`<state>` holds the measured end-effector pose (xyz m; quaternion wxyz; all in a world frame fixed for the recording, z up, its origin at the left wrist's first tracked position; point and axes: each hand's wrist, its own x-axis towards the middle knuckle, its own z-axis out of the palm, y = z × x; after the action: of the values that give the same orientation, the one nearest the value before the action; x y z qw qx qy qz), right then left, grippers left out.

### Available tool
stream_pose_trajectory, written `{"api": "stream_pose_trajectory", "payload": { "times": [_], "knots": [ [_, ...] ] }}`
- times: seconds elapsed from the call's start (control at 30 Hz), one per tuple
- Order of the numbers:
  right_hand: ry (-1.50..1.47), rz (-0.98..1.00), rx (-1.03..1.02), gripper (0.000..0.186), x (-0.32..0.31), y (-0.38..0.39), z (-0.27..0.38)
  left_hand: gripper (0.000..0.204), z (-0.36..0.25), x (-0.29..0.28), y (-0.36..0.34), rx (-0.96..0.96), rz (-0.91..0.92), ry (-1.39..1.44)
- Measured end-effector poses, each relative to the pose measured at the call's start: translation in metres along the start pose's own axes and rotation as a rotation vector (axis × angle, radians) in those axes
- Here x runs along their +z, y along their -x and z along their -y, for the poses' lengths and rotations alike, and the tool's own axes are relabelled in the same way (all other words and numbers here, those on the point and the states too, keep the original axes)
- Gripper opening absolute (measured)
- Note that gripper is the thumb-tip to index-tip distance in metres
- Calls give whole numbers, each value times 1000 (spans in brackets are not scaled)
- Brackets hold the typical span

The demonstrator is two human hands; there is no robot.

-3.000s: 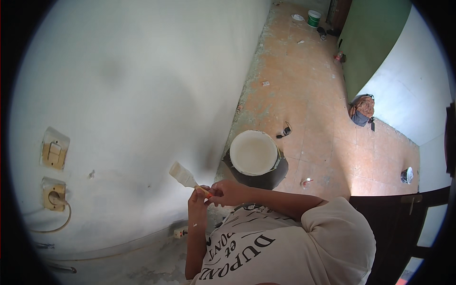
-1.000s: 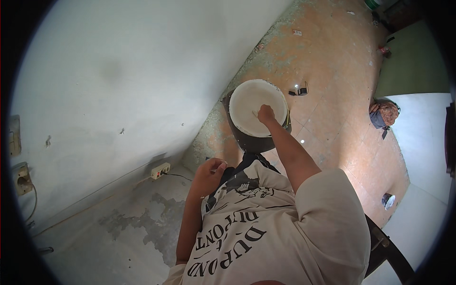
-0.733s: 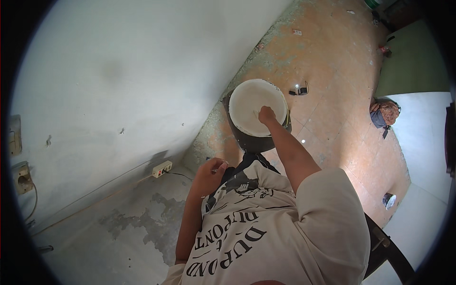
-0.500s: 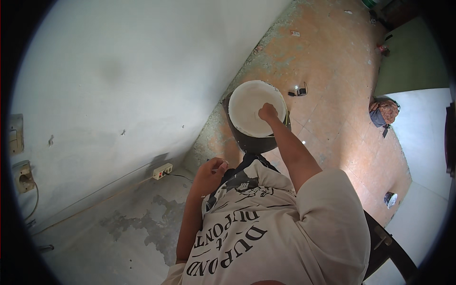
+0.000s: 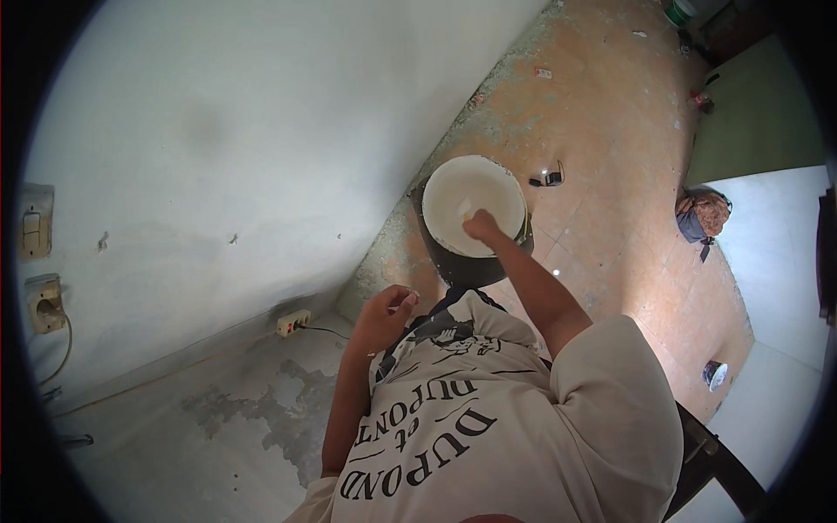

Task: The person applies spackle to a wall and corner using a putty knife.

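Your right hand (image 5: 481, 227) was inside the mouth of the round, white-rimmed bucket (image 5: 434, 179), its fingers closed around a flat, pale-bristled brush (image 5: 465, 207) whose head pointed away from you; whether the bristles touched the pale contents, you could not have told from this angle, nor how deep those contents lay. Your left hand (image 5: 384, 317) hung curled in front of your beige, black-printed T-shirt (image 5: 523, 418), well apart from the bucket; a whitish trace showed at its fingertips, but I cannot tell whether it pinched something or was merely smeared. The bucket stood with a dark, broad support (image 5: 453, 267) around its lower part, near the foot of the pale wall (image 5: 218, 113); your right forearm crossed its near right rim, so a wrist leaned hard there could have tipped it; much of the handle was hidden by your fist, and wet fingers could have let it slip into the bucket; an overloaded brush, lifted without wiping, could have dripped on your shirt, on the worn orange tile floor (image 5: 602, 183), or on the small black corded device (image 5: 547, 180) lying near the bucket's right side.
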<state>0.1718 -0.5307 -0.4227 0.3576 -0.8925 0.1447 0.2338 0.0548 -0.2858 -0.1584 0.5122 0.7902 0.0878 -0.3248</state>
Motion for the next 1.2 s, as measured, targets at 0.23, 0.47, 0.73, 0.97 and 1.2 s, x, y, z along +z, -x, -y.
{"api": "stream_pose_trajectory", "payload": {
  "times": [0.23, 0.47, 0.73, 0.97, 1.2],
  "knots": [
    [-410, 277, 268, 24, 2, 19, 22, 28, 4, -2, -2, 22, -19, -12],
    [-475, 68, 257, 27, 14, 12, 23, 27, 4, -3, -4, 21, -24, 9],
    [-562, 85, 349, 21, 31, 16, 24, 27, 5, -6, -8, 42, -30, 5],
    [-546, 264, 313, 26, 29, 23, 33, 28, 3, -3, -11, 32, -30, 13],
    [-457, 163, 240, 31, 41, 37, 30, 27, 4, -1, -16, 47, -30, 9]
  ]
}}
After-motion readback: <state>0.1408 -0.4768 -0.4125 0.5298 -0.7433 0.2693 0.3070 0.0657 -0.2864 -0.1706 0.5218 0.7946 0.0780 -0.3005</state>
